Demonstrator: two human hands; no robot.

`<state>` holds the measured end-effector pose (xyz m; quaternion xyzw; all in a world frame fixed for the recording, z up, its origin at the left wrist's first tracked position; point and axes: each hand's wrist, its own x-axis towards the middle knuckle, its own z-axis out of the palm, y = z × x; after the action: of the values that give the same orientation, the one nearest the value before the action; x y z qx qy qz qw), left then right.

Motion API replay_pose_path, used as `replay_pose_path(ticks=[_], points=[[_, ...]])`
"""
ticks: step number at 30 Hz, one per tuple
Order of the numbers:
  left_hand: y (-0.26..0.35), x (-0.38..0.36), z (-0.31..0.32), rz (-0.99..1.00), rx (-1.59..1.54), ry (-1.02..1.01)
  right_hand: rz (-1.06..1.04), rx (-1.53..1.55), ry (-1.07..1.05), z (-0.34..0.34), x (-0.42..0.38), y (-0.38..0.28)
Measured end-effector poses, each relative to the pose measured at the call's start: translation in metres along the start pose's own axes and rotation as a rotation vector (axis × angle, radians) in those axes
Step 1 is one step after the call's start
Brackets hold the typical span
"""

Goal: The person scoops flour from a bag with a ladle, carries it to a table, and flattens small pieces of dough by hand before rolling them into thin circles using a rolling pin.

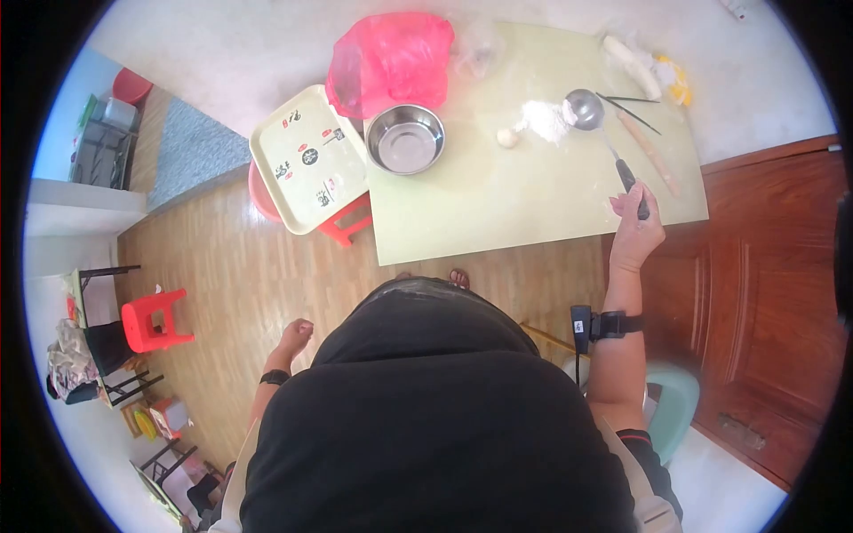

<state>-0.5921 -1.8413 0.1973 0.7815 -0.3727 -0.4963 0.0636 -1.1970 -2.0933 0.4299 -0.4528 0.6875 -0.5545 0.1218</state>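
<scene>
My right hand (pixel 636 229) grips the black handle of a metal ladle (pixel 585 110) over the right side of the table. The ladle's bowl is at the edge of a heap of white flour (pixel 546 122). Left of the flour sits a small pale dough ball (pixel 507 138). A wooden rolling pin (pixel 649 153) and a pair of dark chopsticks (pixel 633 114) lie to the right of the ladle. My left hand (pixel 296 336) hangs low beside my body, away from the table, its fingers curled; whether anything is in them is hidden.
A steel bowl (pixel 405 140) stands on the table's (pixel 462 213) left part, near a pink plastic bag (pixel 395 62). Beside the table a patterned tray (pixel 309 182) rests above a red stool (pixel 345 224). A wooden door (pixel 755 293) is on the right. Another red stool (pixel 153 322) stands far left.
</scene>
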Motion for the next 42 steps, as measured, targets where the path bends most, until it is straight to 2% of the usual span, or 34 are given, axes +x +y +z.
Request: replay_pose_path(ticks=[4,6,8,10,12,14,22,24,25,27,28,30,31,33,35,36,38,42], points=[[-0.014,0.012,-0.009,0.011,0.003,-0.048,0.149,0.090,0.092,-0.010,0.005,-0.002],[-0.015,0.019,-0.012,-0.001,0.022,-0.078,0.362,0.374,0.285,-0.019,0.005,0.004],[-0.029,0.035,-0.012,0.035,0.033,-0.085,0.345,0.337,0.284,-0.019,-0.007,0.005],[-0.034,0.045,-0.019,0.060,0.038,-0.093,0.224,0.241,0.174,-0.008,-0.022,-0.001],[-0.030,0.052,-0.027,0.116,0.244,-0.036,0.205,0.176,0.176,0.005,-0.031,0.001],[-0.043,0.072,-0.036,0.085,0.195,-0.082,-0.471,-0.426,0.037,0.015,-0.038,0.015],[-0.019,0.087,-0.063,0.175,0.151,-0.030,-0.657,-0.654,0.041,0.025,-0.033,-0.008],[-0.026,0.090,-0.063,0.189,0.134,-0.018,-0.380,-0.531,0.109,0.018,-0.030,0.005],[-0.037,0.090,-0.061,0.168,0.109,-0.032,-0.380,-0.531,0.106,0.018,-0.034,0.004],[-0.056,0.087,-0.060,0.123,0.057,-0.080,0.007,-0.161,0.200,0.013,-0.045,-0.006],[-0.056,0.083,-0.060,0.102,0.029,-0.118,0.012,-0.167,0.212,0.006,-0.049,-0.015],[-0.059,0.080,-0.058,0.082,0.076,-0.168,0.395,0.092,0.349,-0.016,-0.060,-0.032],[-0.072,0.088,-0.055,0.047,0.123,-0.207,0.423,0.239,0.408,-0.028,-0.067,-0.027],[-0.077,0.117,-0.051,0.025,0.186,-0.254,0.445,0.260,0.464,-0.053,-0.091,-0.028],[-0.079,0.127,-0.045,0.171,0.397,-0.283,0.479,0.259,0.510,-0.073,-0.117,-0.036],[-0.071,0.127,-0.045,0.162,0.412,-0.304,0.502,0.229,0.550,-0.082,-0.130,-0.039],[-0.016,0.127,-0.053,0.252,0.492,-0.322,0.535,0.191,0.601,-0.099,-0.157,-0.043],[0.036,0.145,-0.056,0.395,0.584,-0.322,0.543,0.188,0.660,-0.130,-0.209,-0.042]])
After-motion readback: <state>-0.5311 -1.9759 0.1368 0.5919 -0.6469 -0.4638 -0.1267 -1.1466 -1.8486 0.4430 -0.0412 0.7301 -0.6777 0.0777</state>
